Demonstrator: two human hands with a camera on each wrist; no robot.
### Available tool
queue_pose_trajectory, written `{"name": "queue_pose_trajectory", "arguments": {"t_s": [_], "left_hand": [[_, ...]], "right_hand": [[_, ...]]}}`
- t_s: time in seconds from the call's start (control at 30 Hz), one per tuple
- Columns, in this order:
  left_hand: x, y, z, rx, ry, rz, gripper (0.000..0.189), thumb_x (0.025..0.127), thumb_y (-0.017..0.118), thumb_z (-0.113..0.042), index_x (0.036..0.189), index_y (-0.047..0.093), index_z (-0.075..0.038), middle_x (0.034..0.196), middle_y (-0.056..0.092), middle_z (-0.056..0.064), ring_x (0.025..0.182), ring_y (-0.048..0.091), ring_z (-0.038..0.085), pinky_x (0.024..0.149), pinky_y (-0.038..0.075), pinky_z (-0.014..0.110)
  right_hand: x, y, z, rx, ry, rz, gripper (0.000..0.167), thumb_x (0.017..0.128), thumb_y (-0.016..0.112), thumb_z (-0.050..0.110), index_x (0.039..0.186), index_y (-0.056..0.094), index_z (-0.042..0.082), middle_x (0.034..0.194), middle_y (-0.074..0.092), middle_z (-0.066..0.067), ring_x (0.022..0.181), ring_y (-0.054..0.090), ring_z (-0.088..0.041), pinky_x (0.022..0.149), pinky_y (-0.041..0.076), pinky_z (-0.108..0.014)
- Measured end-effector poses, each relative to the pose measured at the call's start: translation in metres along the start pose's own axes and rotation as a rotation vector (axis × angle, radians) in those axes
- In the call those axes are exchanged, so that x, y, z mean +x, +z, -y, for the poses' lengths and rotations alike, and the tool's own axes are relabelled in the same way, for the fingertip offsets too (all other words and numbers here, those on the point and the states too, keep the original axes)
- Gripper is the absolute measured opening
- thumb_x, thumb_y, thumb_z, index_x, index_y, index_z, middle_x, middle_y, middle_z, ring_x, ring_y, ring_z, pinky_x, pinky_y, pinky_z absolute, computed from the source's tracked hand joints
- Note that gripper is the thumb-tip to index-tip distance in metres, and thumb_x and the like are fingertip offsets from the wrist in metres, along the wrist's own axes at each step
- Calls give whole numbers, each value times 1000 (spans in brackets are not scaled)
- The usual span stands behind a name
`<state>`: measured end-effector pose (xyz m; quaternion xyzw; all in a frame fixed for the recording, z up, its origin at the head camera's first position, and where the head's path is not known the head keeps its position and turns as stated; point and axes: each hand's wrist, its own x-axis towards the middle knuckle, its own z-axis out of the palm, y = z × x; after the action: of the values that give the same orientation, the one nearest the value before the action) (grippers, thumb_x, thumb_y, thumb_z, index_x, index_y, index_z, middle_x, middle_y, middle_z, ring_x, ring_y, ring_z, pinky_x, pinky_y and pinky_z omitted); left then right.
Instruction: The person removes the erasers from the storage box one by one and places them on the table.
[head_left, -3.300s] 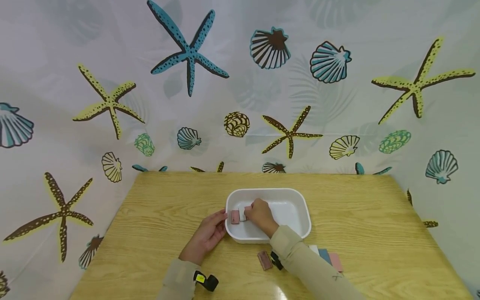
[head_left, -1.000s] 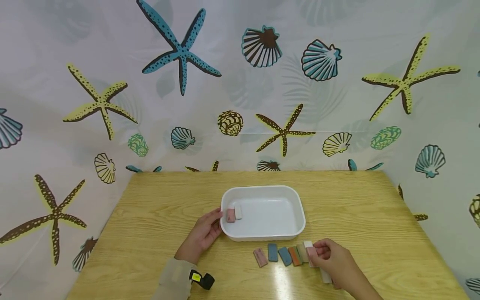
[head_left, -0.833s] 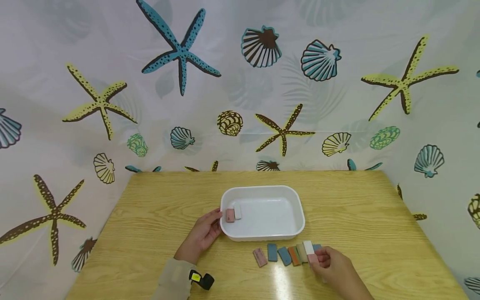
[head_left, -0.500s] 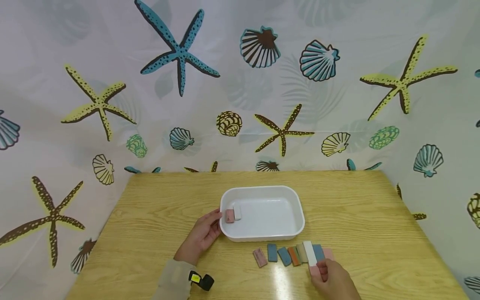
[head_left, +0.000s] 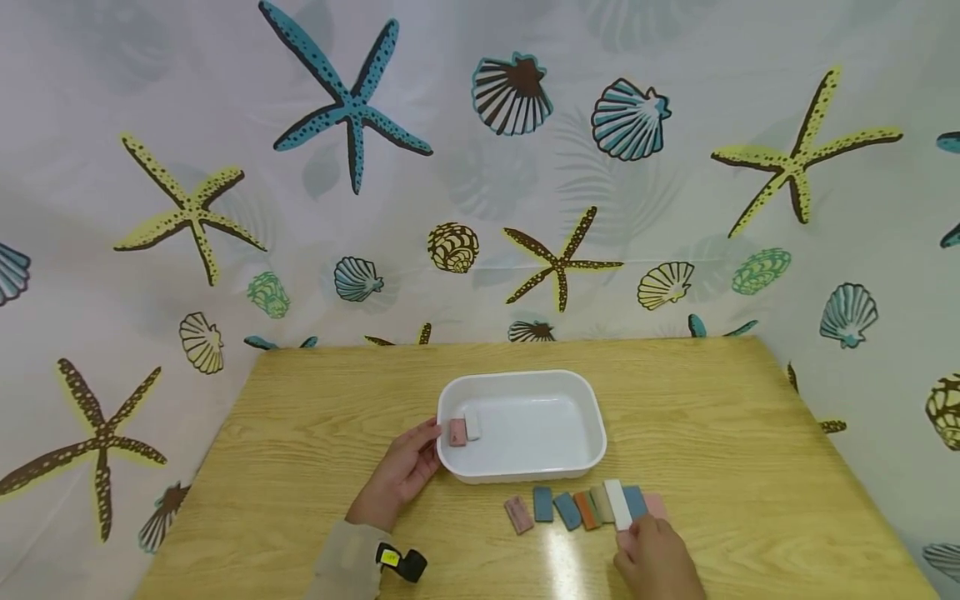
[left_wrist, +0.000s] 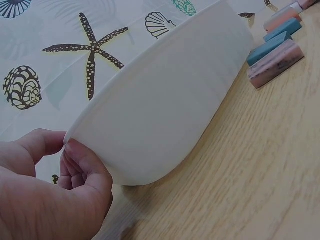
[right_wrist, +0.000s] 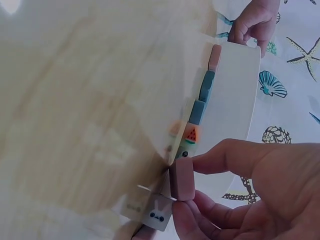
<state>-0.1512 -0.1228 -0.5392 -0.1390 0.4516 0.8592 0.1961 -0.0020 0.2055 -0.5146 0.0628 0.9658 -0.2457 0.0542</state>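
In the left wrist view my left hand (left_wrist: pixel 60 190) pinches the rim of a white plastic tub (left_wrist: pixel 155 100) between thumb and fingers. Inside the tub, at its left end, a pink eraser (head_left: pixel 458 432) and a white eraser (head_left: pixel 472 423) lie side by side. My right hand (head_left: pixel 660 560) is at the near end of a row of erasers. It pinches another pink eraser (right_wrist: pixel 183 179), seen clearly only in the right wrist view. Close to it are a long white eraser (head_left: pixel 618 504), a blue eraser (head_left: pixel 636 501) and a light pink eraser (head_left: pixel 655 504).
Further left in the row lie a mottled pink eraser (head_left: pixel 518 515), two blue erasers (head_left: pixel 543 504), an orange eraser (head_left: pixel 587 510) and a beige eraser (head_left: pixel 602 505). The wooden table (head_left: pixel 315 400) meets a shell-patterned cloth (head_left: pixel 480 292) at the back.
My right hand has left the tub and reached the row of erasers. Lately it has drawn the pink eraser down along the white one. My left hand has stayed at the tub.
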Motion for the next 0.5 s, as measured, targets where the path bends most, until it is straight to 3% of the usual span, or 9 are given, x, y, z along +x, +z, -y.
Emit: {"name": "queue_pose_trajectory", "arguments": {"t_s": [0.37,0.5], "left_hand": [[-1,0,-1,-13,5,-3,47,92,56,-5,135,39,4,124,49,15,94,54,13,84,47,25],[-1,1,0,-22,3,-6,46,91,56,-5,134,40,3,124,50,14,95,54,13,85,47,26]], "right_hand": [[-2,3,7,-64,-26,-46,22,80,67,13,86,56,-6,73,49,-7,65,47,-18,59,45,-34],[-2,5,6,-82,-24,-34,22,78,68,10,86,56,-7,73,47,-8,66,46,-19,60,44,-35]]}}
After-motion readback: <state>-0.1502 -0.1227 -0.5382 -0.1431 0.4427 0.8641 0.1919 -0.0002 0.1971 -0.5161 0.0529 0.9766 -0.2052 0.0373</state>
